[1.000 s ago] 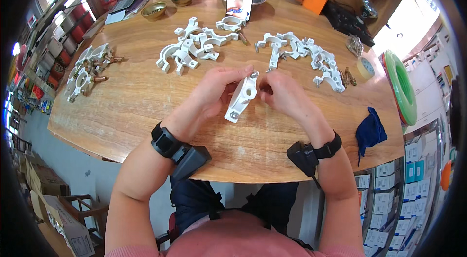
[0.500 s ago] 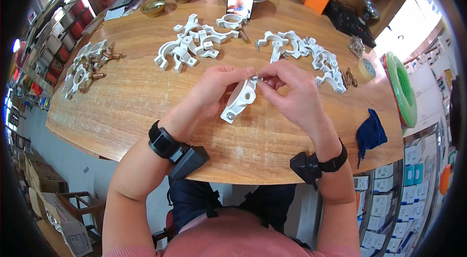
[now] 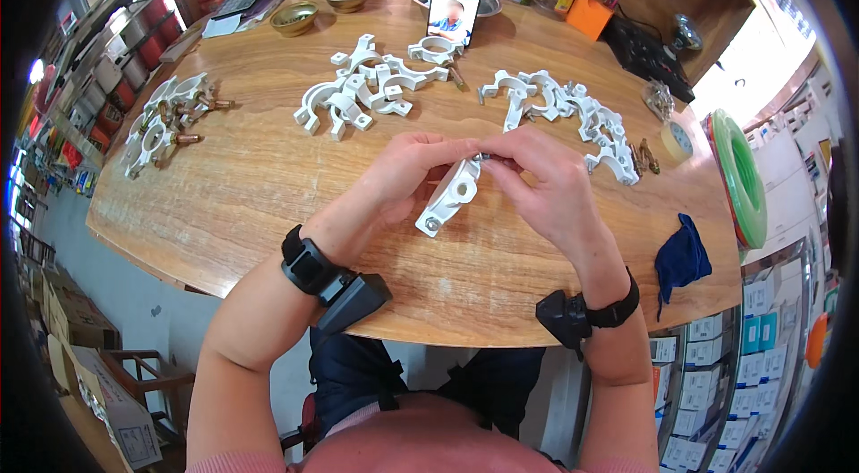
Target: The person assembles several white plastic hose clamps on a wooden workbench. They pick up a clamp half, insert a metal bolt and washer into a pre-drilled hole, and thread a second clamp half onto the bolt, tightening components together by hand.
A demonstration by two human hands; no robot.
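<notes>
A white plastic pipe clamp [image 3: 443,204] slants over the near middle of the table, held by its upper end in my left hand [image 3: 401,173]. The fingers of that hand close round it from the far side and partly hide it. At the clamp's top end, my right hand [image 3: 543,176] pinches a small metal screw [image 3: 484,157], its thumb and forefinger touching my left fingertips. A screw head [image 3: 432,223] sits in the clamp's lower end, and a round hole shows in its middle boss.
Loose white clamp halves [image 3: 358,84] lie beyond my hands; more with screws [image 3: 573,102] lie to the right. Clamps with brass-coloured anchor bolts [image 3: 154,135] are at the left. A phone [image 3: 455,3] stands upright behind. A blue cloth pouch [image 3: 683,254] lies near the right edge.
The whole view has shifted slightly, so the table things appear a little lower and to the right. My hands keep the same hold, with the right fingers slightly turned at the screw.
</notes>
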